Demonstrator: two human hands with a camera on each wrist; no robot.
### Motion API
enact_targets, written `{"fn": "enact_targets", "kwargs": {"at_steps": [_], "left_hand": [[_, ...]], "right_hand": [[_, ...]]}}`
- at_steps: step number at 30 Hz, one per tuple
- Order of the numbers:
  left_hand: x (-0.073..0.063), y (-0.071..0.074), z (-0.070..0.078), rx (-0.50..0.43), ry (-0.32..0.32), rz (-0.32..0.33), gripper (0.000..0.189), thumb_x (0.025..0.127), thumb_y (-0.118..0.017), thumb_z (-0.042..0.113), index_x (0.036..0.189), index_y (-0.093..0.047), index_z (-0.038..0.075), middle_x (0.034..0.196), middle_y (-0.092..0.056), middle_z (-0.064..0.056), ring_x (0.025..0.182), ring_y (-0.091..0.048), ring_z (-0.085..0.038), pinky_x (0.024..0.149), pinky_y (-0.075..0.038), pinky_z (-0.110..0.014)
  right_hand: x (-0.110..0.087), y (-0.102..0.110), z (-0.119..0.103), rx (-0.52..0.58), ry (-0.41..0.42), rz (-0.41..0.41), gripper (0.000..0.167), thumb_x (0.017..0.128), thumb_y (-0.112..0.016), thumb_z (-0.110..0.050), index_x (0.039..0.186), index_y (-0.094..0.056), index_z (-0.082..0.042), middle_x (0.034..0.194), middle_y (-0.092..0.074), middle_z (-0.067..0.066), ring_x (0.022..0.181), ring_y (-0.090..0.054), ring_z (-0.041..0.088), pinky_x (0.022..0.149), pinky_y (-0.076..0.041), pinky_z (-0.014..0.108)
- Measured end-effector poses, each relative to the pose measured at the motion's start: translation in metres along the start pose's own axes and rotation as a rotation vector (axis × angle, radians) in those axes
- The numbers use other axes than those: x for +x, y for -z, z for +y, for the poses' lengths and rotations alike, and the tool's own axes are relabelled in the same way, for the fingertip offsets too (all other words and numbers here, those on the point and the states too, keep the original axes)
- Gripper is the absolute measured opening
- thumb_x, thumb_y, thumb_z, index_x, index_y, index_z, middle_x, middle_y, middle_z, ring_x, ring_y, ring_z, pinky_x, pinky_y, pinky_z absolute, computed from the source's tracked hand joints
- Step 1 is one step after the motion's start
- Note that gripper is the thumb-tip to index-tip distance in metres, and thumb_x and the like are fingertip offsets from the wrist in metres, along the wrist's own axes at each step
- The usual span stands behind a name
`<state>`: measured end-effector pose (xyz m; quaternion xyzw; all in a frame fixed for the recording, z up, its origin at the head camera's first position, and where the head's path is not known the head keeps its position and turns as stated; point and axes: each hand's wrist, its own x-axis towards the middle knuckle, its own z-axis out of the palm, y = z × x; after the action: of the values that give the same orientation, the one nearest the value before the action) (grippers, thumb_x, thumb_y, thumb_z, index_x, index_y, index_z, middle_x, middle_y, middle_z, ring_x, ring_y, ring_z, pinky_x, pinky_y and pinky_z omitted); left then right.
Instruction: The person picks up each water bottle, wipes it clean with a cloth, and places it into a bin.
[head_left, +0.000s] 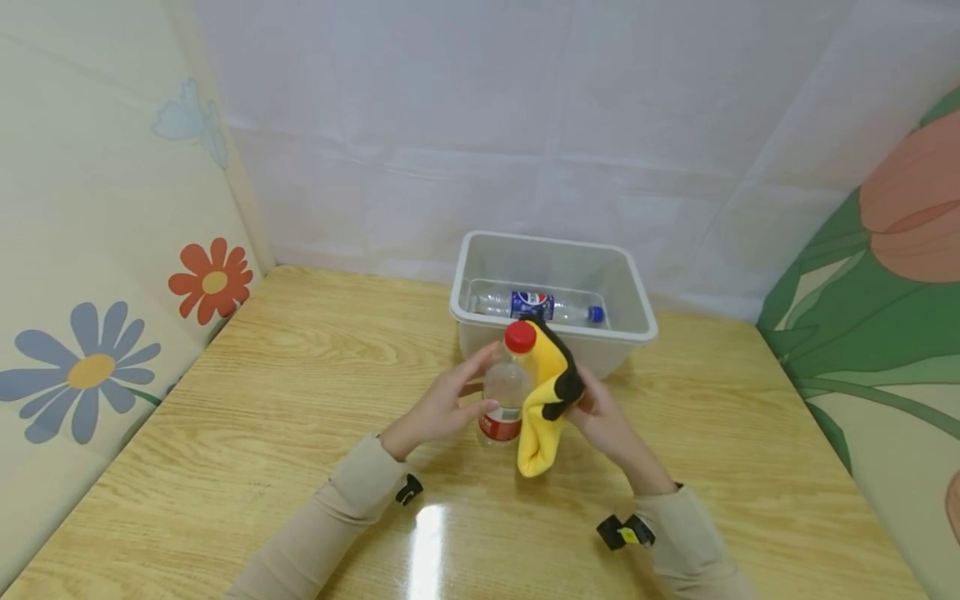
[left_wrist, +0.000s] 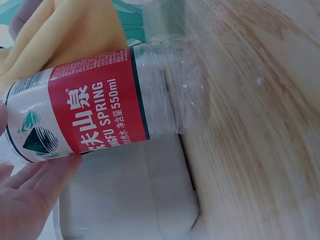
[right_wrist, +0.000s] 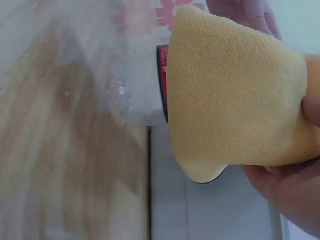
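Observation:
A clear plastic water bottle with a red cap and a red-and-white label stands near upright, close over the table. My left hand grips it from the left, thumb in front and fingers behind. In the left wrist view the bottle's label faces the camera. My right hand holds a yellow cloth with black edging, bunched against the bottle's right side. Seen from the right wrist, the cloth covers most of the bottle, and my thumb lies on it.
Just behind the hands stands a light grey plastic tub. Inside it lies another clear bottle with a blue label and a blue cap. The wooden table meets a white sheet at the back and printed floral panels at both sides.

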<state>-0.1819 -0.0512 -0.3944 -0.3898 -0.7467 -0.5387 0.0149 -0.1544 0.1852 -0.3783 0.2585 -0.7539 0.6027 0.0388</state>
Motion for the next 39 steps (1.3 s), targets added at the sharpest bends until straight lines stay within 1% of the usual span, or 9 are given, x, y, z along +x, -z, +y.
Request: {"fn": "enact_targets", "kwargs": {"at_steps": [5, 10, 14, 19, 23, 26, 30, 33, 39], "left_hand": [[0.000, 0.001, 0.003, -0.001, 0.004, -0.007, 0.073, 0.083, -0.060, -0.002, 0.143, -0.018, 0.001, 0.137, -0.037, -0.023, 0.120, -0.042, -0.036, 0.091, -0.046, -0.043], [0.001, 0.001, 0.005, 0.000, 0.031, -0.017, 0.073, 0.084, -0.060, -0.001, 0.144, -0.017, 0.003, 0.139, -0.035, -0.022, 0.120, -0.042, -0.036, 0.092, -0.046, -0.041], [0.002, 0.001, 0.005, -0.005, 0.028, -0.017, 0.074, 0.084, -0.061, -0.001, 0.144, -0.018, 0.003, 0.139, -0.034, -0.023, 0.121, -0.041, -0.037, 0.092, -0.045, -0.042], [0.002, 0.000, 0.004, -0.015, 0.015, -0.006, 0.077, 0.082, -0.064, 0.001, 0.144, -0.017, 0.003, 0.139, -0.035, -0.022, 0.122, -0.040, -0.036, 0.092, -0.045, -0.043], [0.003, -0.002, 0.003, -0.020, 0.030, 0.009, 0.079, 0.081, -0.065, 0.002, 0.144, -0.018, 0.004, 0.139, -0.036, -0.020, 0.122, -0.040, -0.034, 0.093, -0.044, -0.043], [0.004, -0.003, 0.003, -0.018, 0.045, 0.030, 0.079, 0.080, -0.067, 0.003, 0.144, -0.020, 0.006, 0.137, -0.039, -0.017, 0.120, -0.043, -0.031, 0.093, -0.045, -0.042], [0.005, -0.002, 0.005, -0.003, 0.042, 0.066, 0.080, 0.078, -0.069, 0.005, 0.143, -0.022, 0.006, 0.132, -0.045, -0.017, 0.115, -0.048, -0.029, 0.091, -0.047, -0.039], [0.007, 0.000, 0.011, 0.013, 0.009, 0.099, 0.079, 0.075, -0.072, 0.004, 0.139, -0.027, 0.002, 0.126, -0.049, -0.019, 0.110, -0.052, -0.030, 0.089, -0.048, -0.039], [0.010, 0.010, 0.022, 0.047, -0.067, 0.148, 0.072, 0.070, -0.076, 0.004, 0.131, -0.037, 0.000, 0.123, -0.052, -0.019, 0.108, -0.054, -0.028, 0.086, -0.050, -0.035]], "right_hand": [[-0.003, -0.003, 0.011, 0.021, -0.011, -0.002, 0.064, 0.071, -0.047, 0.023, 0.131, -0.028, 0.017, 0.127, -0.034, 0.040, 0.102, -0.049, 0.000, 0.083, -0.047, 0.018], [-0.007, -0.005, 0.018, 0.010, 0.004, -0.008, 0.064, 0.072, -0.049, 0.013, 0.134, -0.034, 0.008, 0.128, -0.041, 0.030, 0.106, -0.047, 0.005, 0.086, -0.045, 0.017], [-0.008, -0.006, 0.022, -0.051, -0.036, -0.009, 0.061, 0.070, -0.049, 0.014, 0.130, -0.040, 0.007, 0.124, -0.048, 0.027, 0.109, -0.048, 0.022, 0.091, -0.046, 0.032], [-0.008, -0.009, 0.022, -0.145, -0.163, 0.003, 0.060, 0.071, -0.053, 0.017, 0.128, -0.040, 0.009, 0.124, -0.048, 0.029, 0.113, -0.045, 0.038, 0.096, -0.040, 0.048], [-0.009, -0.010, 0.020, -0.187, -0.166, 0.021, 0.060, 0.070, -0.055, 0.019, 0.127, -0.043, 0.008, 0.122, -0.050, 0.027, 0.111, -0.048, 0.033, 0.094, -0.043, 0.042], [-0.011, -0.009, 0.019, -0.240, -0.130, 0.062, 0.055, 0.067, -0.056, 0.019, 0.120, -0.049, 0.007, 0.108, -0.058, 0.023, 0.082, -0.056, 0.020, 0.069, -0.051, 0.028], [-0.018, -0.004, 0.018, -0.325, -0.032, 0.118, 0.052, 0.062, -0.057, 0.020, 0.112, -0.055, 0.006, 0.086, -0.061, 0.016, 0.050, -0.039, 0.005, 0.040, -0.036, 0.021], [-0.022, 0.000, 0.015, -0.395, 0.051, 0.148, 0.052, 0.059, -0.058, 0.019, 0.109, -0.057, 0.005, 0.076, -0.059, 0.008, 0.048, -0.034, 0.001, 0.038, -0.033, 0.020], [-0.030, 0.009, 0.008, -0.516, 0.095, 0.166, 0.051, 0.056, -0.058, 0.020, 0.105, -0.059, 0.004, 0.081, -0.061, 0.006, 0.055, -0.035, 0.003, 0.044, -0.032, 0.019]]}}
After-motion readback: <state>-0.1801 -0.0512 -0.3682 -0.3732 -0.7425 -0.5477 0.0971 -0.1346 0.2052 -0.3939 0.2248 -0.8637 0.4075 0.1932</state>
